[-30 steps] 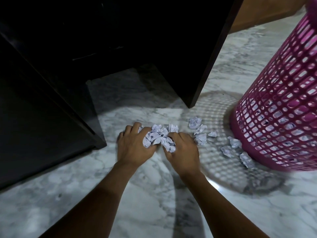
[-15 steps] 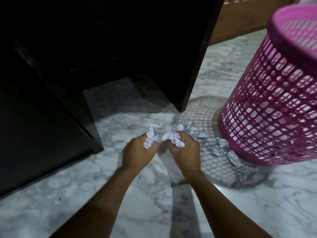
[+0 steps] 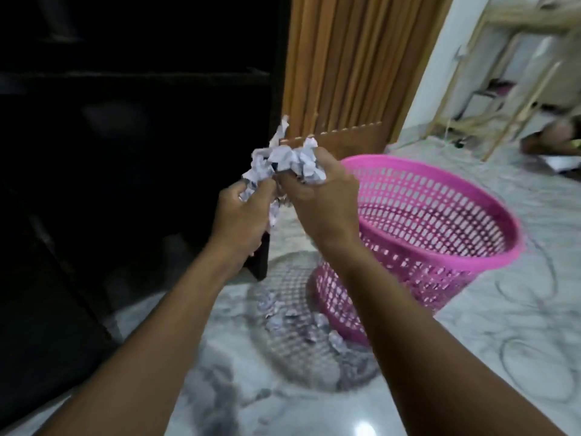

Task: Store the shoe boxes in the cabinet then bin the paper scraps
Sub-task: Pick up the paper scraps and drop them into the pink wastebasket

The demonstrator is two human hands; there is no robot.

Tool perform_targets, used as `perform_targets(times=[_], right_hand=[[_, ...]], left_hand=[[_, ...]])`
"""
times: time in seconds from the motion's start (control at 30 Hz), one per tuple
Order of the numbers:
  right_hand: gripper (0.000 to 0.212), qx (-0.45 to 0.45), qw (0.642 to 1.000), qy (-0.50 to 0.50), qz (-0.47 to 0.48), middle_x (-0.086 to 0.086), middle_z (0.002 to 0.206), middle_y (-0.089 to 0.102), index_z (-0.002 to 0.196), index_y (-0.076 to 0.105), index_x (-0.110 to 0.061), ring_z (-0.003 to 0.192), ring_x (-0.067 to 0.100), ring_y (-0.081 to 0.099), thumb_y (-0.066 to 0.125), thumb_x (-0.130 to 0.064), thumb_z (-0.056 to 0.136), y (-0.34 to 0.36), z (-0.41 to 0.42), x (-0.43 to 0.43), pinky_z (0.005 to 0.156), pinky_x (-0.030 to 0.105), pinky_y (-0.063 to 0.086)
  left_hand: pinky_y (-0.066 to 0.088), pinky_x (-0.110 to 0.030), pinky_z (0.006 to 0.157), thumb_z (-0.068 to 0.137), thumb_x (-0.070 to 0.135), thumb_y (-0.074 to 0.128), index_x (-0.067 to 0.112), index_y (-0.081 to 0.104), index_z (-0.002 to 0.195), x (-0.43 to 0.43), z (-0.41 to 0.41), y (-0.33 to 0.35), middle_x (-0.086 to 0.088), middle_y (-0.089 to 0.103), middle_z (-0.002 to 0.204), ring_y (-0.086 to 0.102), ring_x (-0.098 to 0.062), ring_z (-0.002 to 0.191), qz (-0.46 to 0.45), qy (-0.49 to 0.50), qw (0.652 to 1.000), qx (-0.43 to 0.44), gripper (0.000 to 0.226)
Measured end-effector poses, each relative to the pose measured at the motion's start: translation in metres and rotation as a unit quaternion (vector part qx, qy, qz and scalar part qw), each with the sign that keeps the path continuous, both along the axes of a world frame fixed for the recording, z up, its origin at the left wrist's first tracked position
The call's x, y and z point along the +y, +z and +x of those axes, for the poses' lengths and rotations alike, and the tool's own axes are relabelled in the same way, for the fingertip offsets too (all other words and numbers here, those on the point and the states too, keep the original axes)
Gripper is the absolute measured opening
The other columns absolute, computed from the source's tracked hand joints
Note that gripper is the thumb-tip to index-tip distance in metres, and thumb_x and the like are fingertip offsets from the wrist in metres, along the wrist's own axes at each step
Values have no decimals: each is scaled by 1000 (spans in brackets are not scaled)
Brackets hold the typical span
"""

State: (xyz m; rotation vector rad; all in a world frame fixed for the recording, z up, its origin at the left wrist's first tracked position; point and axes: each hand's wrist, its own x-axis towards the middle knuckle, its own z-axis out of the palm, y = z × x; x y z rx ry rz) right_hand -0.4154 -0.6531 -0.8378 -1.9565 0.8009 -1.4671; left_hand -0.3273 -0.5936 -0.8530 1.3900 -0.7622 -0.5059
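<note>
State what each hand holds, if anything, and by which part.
The left hand grips the lower left of a bunch of crumpled paper scraps; the right hand grips its right side.

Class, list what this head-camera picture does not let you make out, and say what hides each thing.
1. Head view: inside the black cabinet, too dark to show any shoe boxes.
2. Head view: bottom of the pink basket, hidden by its near wall.
3. Head view: number of loose scraps on the floor, blurred in shadow.
4. Head view: fingertips of the left hand and right hand, buried in the paper wad.
</note>
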Motion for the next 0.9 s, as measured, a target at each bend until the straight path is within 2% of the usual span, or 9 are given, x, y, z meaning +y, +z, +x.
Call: perform_targets(times=[0.23,0.33,0.43,0.5,0.6,0.67,0.73,0.83,0.9], right_hand=[[9,34,994,-89,58,-1,70,69,81,66,-21,63,18,69,69,-24,88,61,-119,-84,53,38,55],[5,59,986,-124,99,-8,73,66,87,66,-21,67,14,68,67,-24,91,43,-152,-117,49,29,53],[16,146,968,-140,147,-4,83,69,101,71,-16,65,10,62,67,-27,91,15,-170,-147,52,17,39],[24,216,947,-122,206,3,97,74,108,70,-13,69,14,63,66,-29,90,0,-178,-158,58,19,44],[26,319,898,-78,291,8,102,70,109,64,-15,83,22,66,66,-32,89,-10,-185,-161,74,29,54],[27,367,870,-62,324,6,103,65,107,62,-16,95,26,63,69,-34,88,-7,-184,-157,88,35,50],[35,411,849,-59,328,5,113,67,112,65,-16,104,28,62,70,-38,86,0,-179,-151,99,42,47],[31,395,858,-89,316,7,107,71,111,68,-15,93,24,66,67,-37,89,14,-171,-126,93,43,53],[29,307,908,-142,247,3,102,72,113,69,-18,86,17,67,63,-37,92,20,-156,-90,86,35,54]], left_hand=[[40,-11,38,95,41,50,17,55,84,-79,-90,79,10,59,44,58,0,39,33,-162,986,5,27],[49,-21,50,92,50,49,15,63,102,-123,-121,67,2,71,64,68,-10,53,108,-176,978,-24,39],[53,-21,52,94,48,49,17,64,97,-152,-134,45,-3,73,68,70,-15,54,189,-177,963,-79,35],[56,-24,54,93,45,53,15,62,103,-164,-131,29,-3,73,78,69,-17,60,254,-210,925,-191,33],[57,-35,83,84,47,66,21,57,121,-168,-115,20,-1,67,116,65,-16,93,315,-250,805,-436,46],[50,-37,95,80,52,70,23,48,135,-163,-105,26,1,56,131,57,-18,110,348,-266,743,-506,66],[51,-35,94,82,52,69,23,50,135,-150,-97,35,2,55,128,55,-16,106,363,-291,719,-516,64],[60,-38,78,89,44,62,21,64,117,-127,-83,36,1,65,108,64,-13,91,262,-263,797,-477,37],[59,-40,77,91,45,57,22,65,112,-107,-70,22,3,67,105,65,-15,90,118,-146,859,-477,32]])
